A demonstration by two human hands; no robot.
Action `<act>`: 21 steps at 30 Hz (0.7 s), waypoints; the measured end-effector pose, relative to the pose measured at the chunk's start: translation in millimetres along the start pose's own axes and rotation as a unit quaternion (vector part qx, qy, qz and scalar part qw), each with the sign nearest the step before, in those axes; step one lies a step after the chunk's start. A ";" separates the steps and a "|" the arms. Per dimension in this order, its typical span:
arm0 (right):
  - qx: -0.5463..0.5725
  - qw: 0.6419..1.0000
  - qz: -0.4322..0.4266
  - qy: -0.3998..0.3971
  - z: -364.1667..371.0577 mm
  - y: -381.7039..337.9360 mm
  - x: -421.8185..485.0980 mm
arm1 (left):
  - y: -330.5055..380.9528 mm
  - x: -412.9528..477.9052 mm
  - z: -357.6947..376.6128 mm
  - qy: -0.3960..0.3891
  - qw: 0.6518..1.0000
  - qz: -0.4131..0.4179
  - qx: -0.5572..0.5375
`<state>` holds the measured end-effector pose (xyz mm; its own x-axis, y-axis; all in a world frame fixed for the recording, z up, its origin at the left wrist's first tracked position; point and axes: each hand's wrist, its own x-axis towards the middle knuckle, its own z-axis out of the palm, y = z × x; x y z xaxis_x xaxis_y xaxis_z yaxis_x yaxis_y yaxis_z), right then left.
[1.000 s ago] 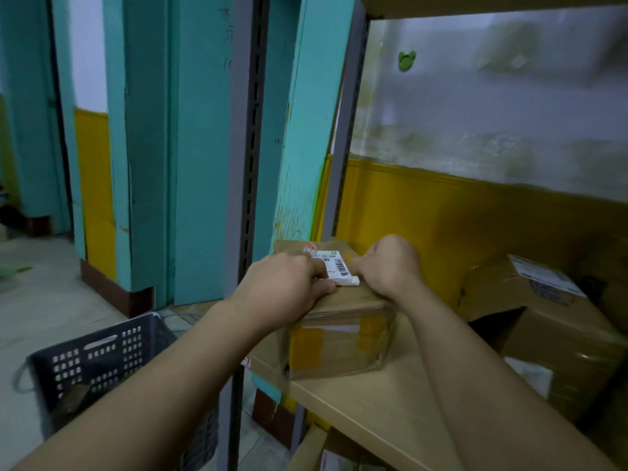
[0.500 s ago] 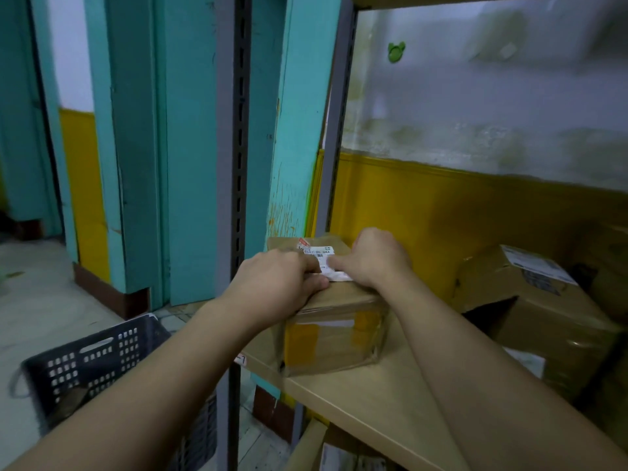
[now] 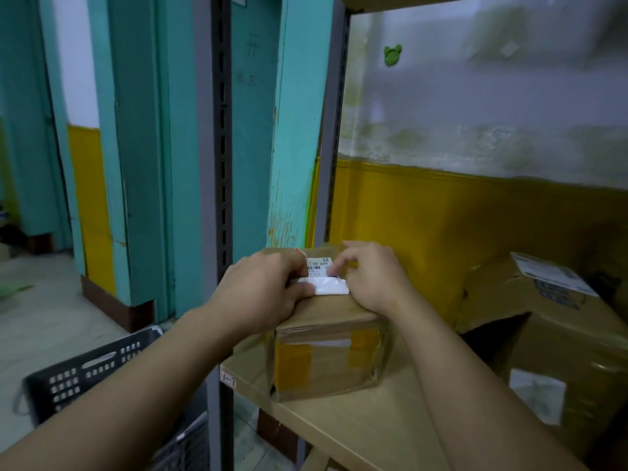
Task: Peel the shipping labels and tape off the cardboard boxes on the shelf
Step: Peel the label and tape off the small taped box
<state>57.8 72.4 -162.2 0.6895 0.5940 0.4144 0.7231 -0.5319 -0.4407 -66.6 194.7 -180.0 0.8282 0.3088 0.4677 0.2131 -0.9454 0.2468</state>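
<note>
Writing first: the label (image 3: 320, 265) on the small box (image 3: 326, 355) reads "00 044" under a barcode strip. The smaller print below it is too blurred to read. A red mark shows at the label's far left corner. A tag (image 3: 228, 380) on the front edge of the shelf (image 3: 356, 430) is handwritten "1-7".

The label lies on the box's top face, directly between your hands. Its near part is lifted and folded over, blank white side up, while the printed far part lies flat on the cardboard.

Your left hand (image 3: 261, 294) is curled, thumb laid across the left end of the white flap, gripping it. Your right hand (image 3: 372, 282) is curled too, fingertips bent down onto the label's right edge and thumb against the flap's right end, pinching it. Both wrists rest over the top of the box.

The box sits at the shelf's front left corner, glossy tape wrapping its front. A second box (image 3: 571, 338), larger and dented, stands to its right with its own blurred sticker. A dark basket (image 3: 85, 372) sits on the floor at lower left.
</note>
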 end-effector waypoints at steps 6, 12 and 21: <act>0.043 0.997 0.058 0.034 7.1 9.7 0.4 | 3.6 6.6 0.5 -0.006 1.000 -0.001 -0.005; 0.138 0.986 0.083 0.033 11.0 18.0 -0.3 | 2.2 10.9 -3.2 -0.017 1.000 0.014 0.020; 0.145 0.983 0.101 0.039 19.3 26.9 5.4 | 6.3 21.6 -3.5 -0.027 0.999 -0.047 0.005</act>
<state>80.1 73.0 -187.2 0.8277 0.4387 0.3500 0.5360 -0.4330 -0.7247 -49.2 195.8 -165.4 0.8310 0.3905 0.3962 0.2963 -0.9135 0.2788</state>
